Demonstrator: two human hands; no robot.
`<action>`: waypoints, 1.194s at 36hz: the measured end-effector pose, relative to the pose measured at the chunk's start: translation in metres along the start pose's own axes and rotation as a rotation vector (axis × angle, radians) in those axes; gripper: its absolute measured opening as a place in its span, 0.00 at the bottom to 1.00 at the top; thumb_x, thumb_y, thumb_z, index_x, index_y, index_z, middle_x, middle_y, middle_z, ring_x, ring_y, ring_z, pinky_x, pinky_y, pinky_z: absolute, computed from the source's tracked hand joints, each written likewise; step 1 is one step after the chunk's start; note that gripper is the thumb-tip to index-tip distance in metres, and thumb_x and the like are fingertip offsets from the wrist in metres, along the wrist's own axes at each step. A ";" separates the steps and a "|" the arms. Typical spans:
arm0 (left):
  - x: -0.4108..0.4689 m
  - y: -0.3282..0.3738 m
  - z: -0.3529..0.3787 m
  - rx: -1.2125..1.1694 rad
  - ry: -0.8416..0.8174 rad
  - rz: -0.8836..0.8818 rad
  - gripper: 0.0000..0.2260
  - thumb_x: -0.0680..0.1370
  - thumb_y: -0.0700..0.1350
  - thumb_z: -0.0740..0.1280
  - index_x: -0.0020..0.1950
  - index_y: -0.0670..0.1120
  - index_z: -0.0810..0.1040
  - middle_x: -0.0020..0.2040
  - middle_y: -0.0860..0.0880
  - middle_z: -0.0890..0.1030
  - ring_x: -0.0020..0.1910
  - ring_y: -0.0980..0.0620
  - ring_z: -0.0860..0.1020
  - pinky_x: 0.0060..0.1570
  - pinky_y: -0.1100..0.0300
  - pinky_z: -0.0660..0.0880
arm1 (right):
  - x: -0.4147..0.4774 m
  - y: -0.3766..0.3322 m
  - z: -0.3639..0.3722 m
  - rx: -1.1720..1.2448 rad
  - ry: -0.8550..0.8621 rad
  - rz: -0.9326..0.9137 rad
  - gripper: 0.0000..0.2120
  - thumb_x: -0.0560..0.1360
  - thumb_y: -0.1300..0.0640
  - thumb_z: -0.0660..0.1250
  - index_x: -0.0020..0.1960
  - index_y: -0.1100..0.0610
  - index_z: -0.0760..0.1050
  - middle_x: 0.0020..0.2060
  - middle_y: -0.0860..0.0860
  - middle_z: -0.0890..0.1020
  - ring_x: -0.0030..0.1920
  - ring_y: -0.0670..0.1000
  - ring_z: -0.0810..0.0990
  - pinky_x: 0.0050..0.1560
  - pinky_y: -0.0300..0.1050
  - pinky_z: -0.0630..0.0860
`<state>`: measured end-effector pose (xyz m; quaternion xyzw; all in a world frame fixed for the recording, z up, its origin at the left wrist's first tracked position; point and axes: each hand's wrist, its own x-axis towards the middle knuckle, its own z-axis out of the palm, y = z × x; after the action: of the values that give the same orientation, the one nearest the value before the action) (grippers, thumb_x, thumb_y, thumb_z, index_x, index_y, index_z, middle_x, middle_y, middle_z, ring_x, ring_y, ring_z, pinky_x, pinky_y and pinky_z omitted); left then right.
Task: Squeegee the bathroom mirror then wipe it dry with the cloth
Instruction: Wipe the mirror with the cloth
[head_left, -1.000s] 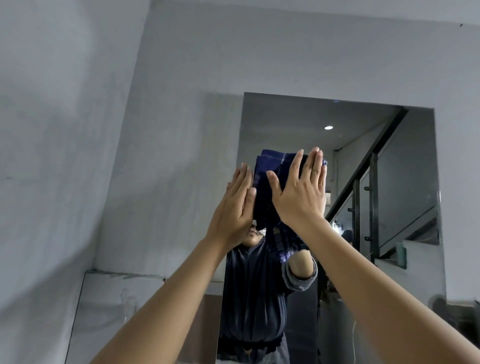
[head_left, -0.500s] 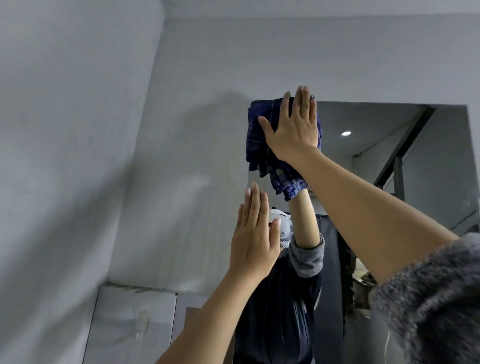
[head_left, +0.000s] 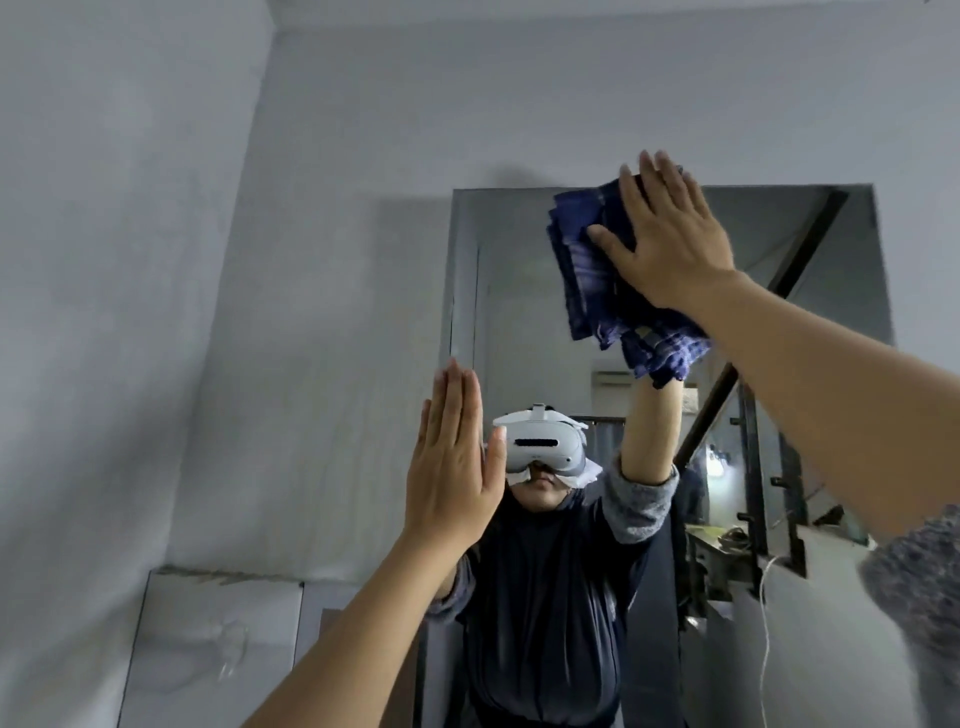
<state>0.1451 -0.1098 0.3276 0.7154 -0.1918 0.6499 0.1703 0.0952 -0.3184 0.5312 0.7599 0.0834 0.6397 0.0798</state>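
Note:
A frameless rectangular mirror (head_left: 519, 312) hangs on the grey wall ahead. My right hand (head_left: 667, 241) lies flat, fingers spread, pressing a folded dark blue checked cloth (head_left: 597, 280) against the glass near the mirror's top edge, right of its middle. The cloth's lower corner hangs loose below my wrist. My left hand (head_left: 452, 462) is held up flat, fingers together, at the mirror's left edge lower down, holding nothing. No squeegee is in view.
The mirror reflects a person in a dark top with a white headset (head_left: 540, 447), and a stair railing (head_left: 753, 405) behind. A side wall (head_left: 119, 312) stands close on the left. A pale ledge (head_left: 218, 639) sits low at the left.
My right hand has slid the cloth to the right along the mirror's top edge, away from the top-left corner. My left hand stays low, flat at the mirror's left edge.

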 end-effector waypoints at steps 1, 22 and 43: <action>0.000 0.000 0.000 0.002 -0.005 -0.003 0.27 0.80 0.53 0.47 0.76 0.41 0.48 0.76 0.46 0.46 0.75 0.52 0.44 0.73 0.61 0.41 | -0.006 0.016 -0.001 0.009 0.004 0.052 0.37 0.77 0.35 0.41 0.77 0.59 0.43 0.77 0.56 0.45 0.76 0.52 0.41 0.75 0.47 0.39; -0.068 -0.006 -0.013 -0.049 -0.179 -0.012 0.28 0.80 0.54 0.48 0.76 0.43 0.43 0.77 0.47 0.42 0.75 0.52 0.42 0.73 0.59 0.42 | -0.067 -0.076 0.028 0.176 0.119 0.477 0.36 0.79 0.40 0.45 0.76 0.65 0.44 0.76 0.60 0.46 0.76 0.56 0.41 0.74 0.50 0.36; -0.100 -0.005 -0.007 -0.026 -0.210 -0.062 0.28 0.80 0.53 0.46 0.75 0.41 0.42 0.76 0.44 0.40 0.75 0.50 0.42 0.74 0.57 0.42 | -0.118 0.022 0.017 -0.027 -0.046 -0.042 0.38 0.76 0.36 0.40 0.76 0.60 0.46 0.77 0.57 0.49 0.77 0.52 0.44 0.76 0.49 0.41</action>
<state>0.1335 -0.0965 0.2283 0.7829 -0.1949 0.5631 0.1785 0.0929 -0.3669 0.4204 0.7712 0.0887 0.6215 0.1054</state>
